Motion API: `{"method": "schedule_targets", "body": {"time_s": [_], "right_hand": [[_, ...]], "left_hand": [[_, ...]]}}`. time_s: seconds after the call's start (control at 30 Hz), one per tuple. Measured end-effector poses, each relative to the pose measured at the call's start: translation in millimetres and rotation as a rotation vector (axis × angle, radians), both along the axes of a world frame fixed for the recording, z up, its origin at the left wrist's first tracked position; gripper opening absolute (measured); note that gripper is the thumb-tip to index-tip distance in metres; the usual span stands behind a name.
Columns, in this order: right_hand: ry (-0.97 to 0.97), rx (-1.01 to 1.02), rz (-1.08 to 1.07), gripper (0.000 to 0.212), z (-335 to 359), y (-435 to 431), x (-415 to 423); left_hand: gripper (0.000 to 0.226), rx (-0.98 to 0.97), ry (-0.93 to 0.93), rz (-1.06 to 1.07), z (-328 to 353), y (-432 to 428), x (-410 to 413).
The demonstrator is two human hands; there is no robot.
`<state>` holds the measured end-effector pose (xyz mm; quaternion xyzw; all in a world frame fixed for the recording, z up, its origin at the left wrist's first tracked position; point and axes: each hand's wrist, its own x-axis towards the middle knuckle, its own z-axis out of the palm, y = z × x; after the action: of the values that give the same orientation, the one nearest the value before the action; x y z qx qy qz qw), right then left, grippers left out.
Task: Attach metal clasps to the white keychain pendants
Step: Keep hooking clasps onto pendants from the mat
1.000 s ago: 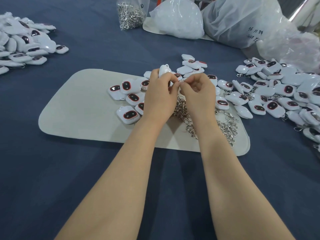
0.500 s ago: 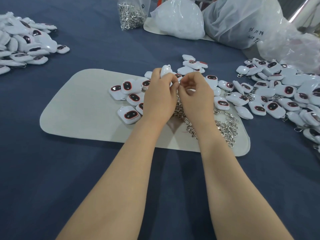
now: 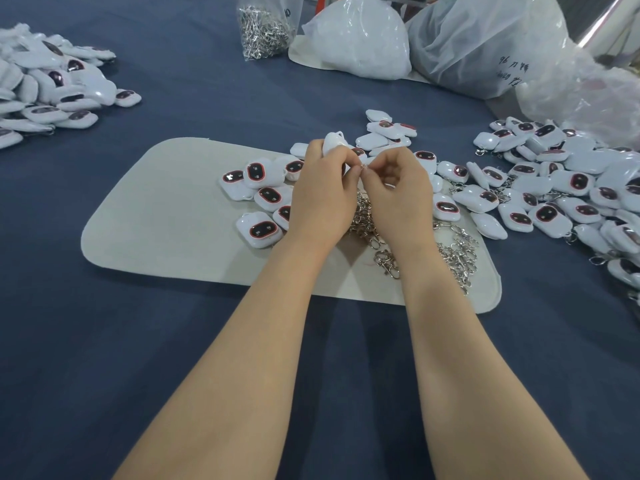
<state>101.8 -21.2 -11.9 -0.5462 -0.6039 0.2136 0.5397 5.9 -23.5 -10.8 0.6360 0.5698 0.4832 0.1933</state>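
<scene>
My left hand [image 3: 323, 192] grips a white pendant [image 3: 333, 140] whose top pokes out above the fingers. My right hand [image 3: 398, 192] pinches a small metal clasp ring [image 3: 363, 168] at its fingertips, right against the left hand's fingertips. Both hands hover over the beige mat [image 3: 166, 216]. A heap of loose metal clasps [image 3: 457, 254] lies on the mat under and right of my right wrist. Several white pendants with dark red-rimmed faces [image 3: 259, 230] lie on the mat left of my left hand.
A big pile of pendants [image 3: 561, 188] spreads over the blue cloth at the right, another pile [image 3: 45, 95] at the far left. A clear bag of clasps [image 3: 263, 29] and white plastic bags [image 3: 360, 39] stand at the back.
The hands stay together over the mat. My right hand's fingertips have shifted slightly against the left hand's, working the ring at the pendant.
</scene>
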Motion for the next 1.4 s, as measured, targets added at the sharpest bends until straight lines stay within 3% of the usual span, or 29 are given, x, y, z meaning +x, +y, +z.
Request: {"method": "schedule_targets", "body": {"time_s": [0.47, 0.67, 0.83, 0.97, 1.13, 1.4], "right_hand": [[-0.1, 0.023, 0.042, 0.015, -0.3, -2.7, -1.5], [-0.044, 0.01, 0.003, 0.015, -0.6, -2.5, -1.5], [0.052, 0.008, -0.111, 0.017, -0.8, -0.4, 3.6], [0.048, 0.01, -0.199, 0.012, -1.8, 1.2, 7.9], [0.0, 0.032, -0.2, 0.013, -2.0, 0.5, 7.0], [-0.046, 0.045, -0.185, 0.015, -2.5, -0.2, 4.4]], "left_hand": [[0.01, -0.046, 0.004, 0.026, -0.5, 2.9, -2.0], [0.008, -0.053, -0.034, 0.004, -1.1, 3.0, -1.0], [0.023, -0.005, -0.159, -0.07, 2.5, -2.2, -0.3], [0.029, -0.091, -0.266, -0.099, 6.0, -4.9, 2.1], [0.017, -0.148, -0.231, -0.164, 6.6, -5.5, 2.0], [0.017, -0.122, -0.19, -0.131, 2.4, -3.4, 0.0]]}}
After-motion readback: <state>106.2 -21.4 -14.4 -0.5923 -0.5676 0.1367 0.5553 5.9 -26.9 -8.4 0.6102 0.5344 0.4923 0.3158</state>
